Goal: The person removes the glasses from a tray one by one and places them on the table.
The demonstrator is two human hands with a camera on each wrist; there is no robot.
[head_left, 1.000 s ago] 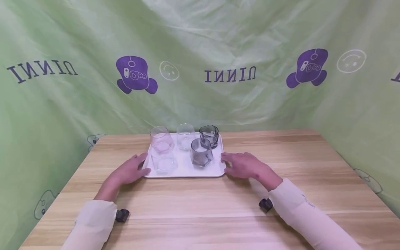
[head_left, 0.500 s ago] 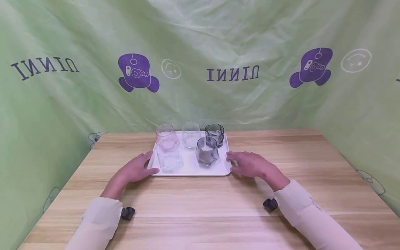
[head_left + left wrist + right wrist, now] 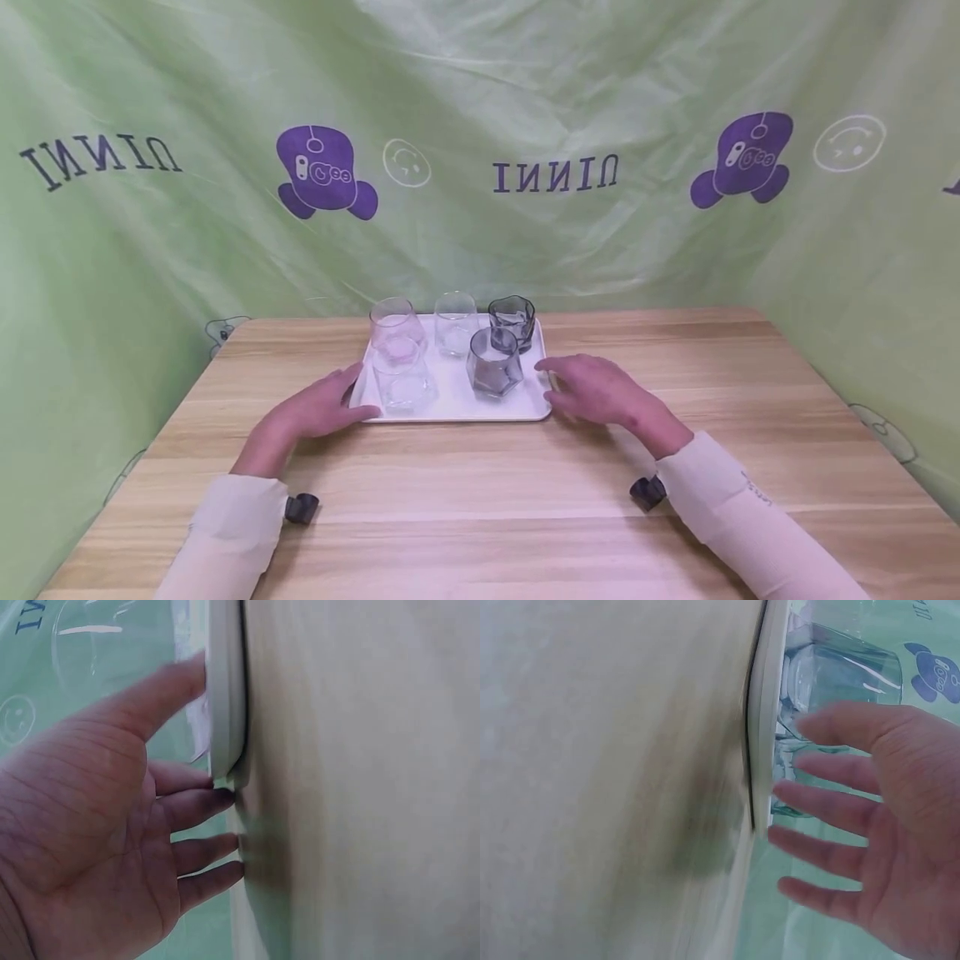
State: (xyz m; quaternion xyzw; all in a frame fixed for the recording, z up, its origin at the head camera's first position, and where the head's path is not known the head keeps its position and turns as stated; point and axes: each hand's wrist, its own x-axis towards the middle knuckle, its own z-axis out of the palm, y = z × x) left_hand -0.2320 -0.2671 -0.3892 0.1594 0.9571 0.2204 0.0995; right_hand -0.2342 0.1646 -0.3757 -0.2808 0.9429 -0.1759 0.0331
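Observation:
A white rectangular tray (image 3: 450, 407) lies near the back of the table, bearing several drinking glasses. At its left stand a pinkish glass (image 3: 392, 323) and, in front, a clear glass (image 3: 407, 388). Another clear glass (image 3: 455, 329) is at the back middle; two smoky grey glasses, a front one (image 3: 495, 371) and a darker one (image 3: 514, 315), fill the right side. My left hand (image 3: 321, 407) touches the tray's left edge, thumb on the rim, fingers extended beside it. Beside the right edge is my right hand (image 3: 594, 388), fingers spread and holding nothing; in the right wrist view they look clear of the rim.
The wooden table (image 3: 480, 500) extends in front of the tray and to both sides. A green printed curtain (image 3: 555, 242) hangs right behind the table's back edge and along both sides. Black wrist devices (image 3: 302, 508) sit at both cuffs.
Between the first two frames the tray and hands shift slightly right in view, as does the background a little. Since then my right fingers have loosened from the tray's right edge. The left hand stays.

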